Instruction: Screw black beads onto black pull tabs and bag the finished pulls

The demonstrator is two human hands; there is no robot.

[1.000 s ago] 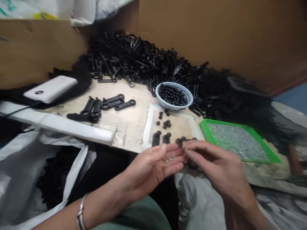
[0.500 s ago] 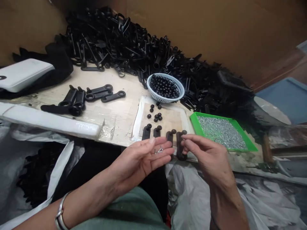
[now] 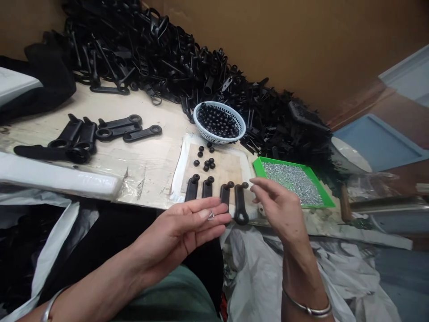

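Observation:
My left hand [image 3: 187, 228] lies palm up, and a few small silver screws [image 3: 211, 215] rest on its fingers by the thumb tip. Just right of the rightmost black plastic handle [image 3: 240, 203] is my right hand [image 3: 279, 208], its thumb and index finger slightly apart with nothing visible between them. Several such handles stand in a row along the table's front edge, each with a round black knob [image 3: 230, 184] at its far end. My left fingers partly cover the lower ends of the middle ones. Loose black knobs [image 3: 207, 168] lie behind the row.
A green tray [image 3: 321, 190] of screws sits at the right. A pale blue basket [image 3: 219, 139] holds many black knobs. Behind them rises a big heap of black plastic parts [image 3: 161, 58]. More black handles [image 3: 142, 133] lie at left, beyond a white wrapped roll [image 3: 67, 179].
My right fingertips have come away from the rightmost handle's knob and parted. My left thumb now lies closer to the screws. The view has shifted to the right.

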